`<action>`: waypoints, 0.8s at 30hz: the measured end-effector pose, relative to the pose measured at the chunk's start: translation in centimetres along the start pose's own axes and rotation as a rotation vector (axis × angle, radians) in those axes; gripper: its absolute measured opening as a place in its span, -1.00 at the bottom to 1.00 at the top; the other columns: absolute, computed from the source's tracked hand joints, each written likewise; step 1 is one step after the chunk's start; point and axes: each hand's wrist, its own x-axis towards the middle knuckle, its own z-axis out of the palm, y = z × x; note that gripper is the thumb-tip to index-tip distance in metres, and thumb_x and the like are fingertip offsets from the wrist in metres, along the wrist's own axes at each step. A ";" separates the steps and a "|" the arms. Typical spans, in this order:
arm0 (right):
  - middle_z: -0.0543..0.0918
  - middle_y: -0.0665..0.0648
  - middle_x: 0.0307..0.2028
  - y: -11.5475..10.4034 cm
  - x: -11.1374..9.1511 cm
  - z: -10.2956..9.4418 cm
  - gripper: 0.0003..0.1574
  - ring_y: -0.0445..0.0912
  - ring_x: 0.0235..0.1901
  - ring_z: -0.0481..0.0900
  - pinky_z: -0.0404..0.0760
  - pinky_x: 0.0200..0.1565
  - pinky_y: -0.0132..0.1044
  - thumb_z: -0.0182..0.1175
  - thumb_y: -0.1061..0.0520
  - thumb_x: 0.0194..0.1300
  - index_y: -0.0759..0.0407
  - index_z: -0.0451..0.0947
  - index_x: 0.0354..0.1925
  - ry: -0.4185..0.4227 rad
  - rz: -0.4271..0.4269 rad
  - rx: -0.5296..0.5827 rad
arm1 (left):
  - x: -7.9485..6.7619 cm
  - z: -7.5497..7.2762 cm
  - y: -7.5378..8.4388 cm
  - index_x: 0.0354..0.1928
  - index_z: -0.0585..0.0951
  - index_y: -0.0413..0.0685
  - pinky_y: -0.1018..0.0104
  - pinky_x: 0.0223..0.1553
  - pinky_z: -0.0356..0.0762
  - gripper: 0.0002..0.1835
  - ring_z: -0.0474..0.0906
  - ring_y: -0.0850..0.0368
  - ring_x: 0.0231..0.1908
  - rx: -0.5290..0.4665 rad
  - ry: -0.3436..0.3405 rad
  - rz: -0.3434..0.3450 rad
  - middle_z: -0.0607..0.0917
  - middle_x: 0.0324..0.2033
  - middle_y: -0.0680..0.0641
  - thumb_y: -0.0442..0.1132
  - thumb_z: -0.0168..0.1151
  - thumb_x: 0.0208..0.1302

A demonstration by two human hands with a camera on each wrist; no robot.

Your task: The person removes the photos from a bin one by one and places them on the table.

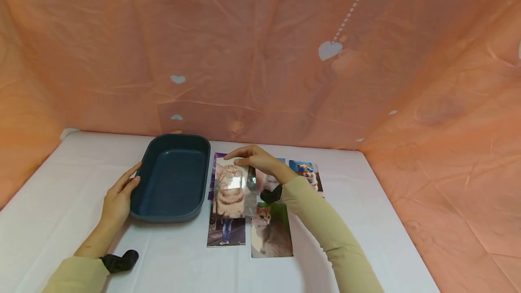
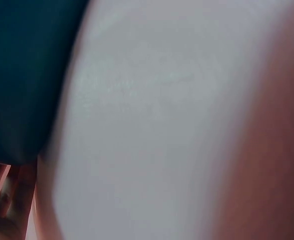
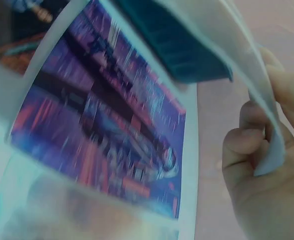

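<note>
My right hand pinches a photo card of a striped cat by its top edge, raised and glossy; its curled edge shows in the right wrist view. Under it lies a purple city picture card. Below that lies a card with blue-jeaned legs, partly covered. A card of a cat on green lies to its right. My left hand rests against the left side of a dark blue tray, its fingers extended along the outer wall; in the left wrist view, the tray partly hides the fingertips.
A card of an animal in goggles lies at the right of the group, beyond my right forearm. Another card is mostly hidden behind that wrist. The white tabletop meets an orange cloth with white hearts at the back.
</note>
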 end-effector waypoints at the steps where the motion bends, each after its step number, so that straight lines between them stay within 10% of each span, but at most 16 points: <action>1: 0.49 0.14 0.24 0.2 -0.2 -0.2 -0.60 -0.23 -0.17 0.50 0.49 -0.23 -0.37 0.04 0.21 0.42 0.25 0.52 0.17 -0.007 -0.004 0.002 | 0.0 0.0 0.0 0.41 0.29 0.25 -0.12 0.31 0.06 -0.46 0.20 -0.08 0.26 -0.002 -0.004 -0.002 0.39 -0.13 0.51 0.12 -0.09 0.45; 5: 0.51 0.14 0.23 0.9 -1.3 -1.0 -0.61 -0.20 -0.29 0.51 0.54 -0.25 -0.33 0.03 0.23 0.42 0.25 0.54 0.15 -0.014 0.005 -0.007 | 0.0 0.1 0.0 0.42 0.27 0.25 -0.12 0.32 0.04 -0.45 0.17 -0.17 0.29 -0.004 -0.016 -0.011 0.43 0.01 0.38 0.14 -0.09 0.45; 11: 0.48 0.17 0.25 2.1 -3.4 -2.2 -0.61 -0.06 0.29 0.36 0.38 0.26 -0.09 0.05 0.22 0.40 0.25 0.54 0.15 -0.004 0.049 -0.015 | 0.1 0.5 0.2 0.42 0.27 0.26 -0.12 0.31 0.07 -0.45 0.19 -0.15 0.27 0.005 -0.027 -0.008 0.45 0.03 0.32 0.14 -0.09 0.45; 19: 0.58 0.10 0.11 3.3 -6.2 -3.3 -0.62 -0.27 -0.28 0.50 0.52 -0.18 -0.31 0.03 0.21 0.42 0.17 0.56 0.14 0.050 0.129 -0.050 | 0.1 0.4 0.4 0.41 0.29 0.28 -0.12 0.28 0.11 -0.46 0.23 0.57 -0.02 0.012 -0.017 0.018 0.39 -0.18 0.55 0.14 -0.07 0.44; 24: 0.42 0.16 0.30 4.1 -7.9 -3.9 -0.61 -0.02 0.31 0.31 0.38 0.23 -0.05 0.01 0.19 0.44 0.17 0.54 0.16 0.063 0.156 -0.050 | 0.2 0.3 0.3 0.40 0.30 0.28 -0.12 0.27 0.11 -0.49 0.26 0.49 0.02 0.022 -0.011 0.025 0.37 -0.18 0.62 0.10 -0.09 0.46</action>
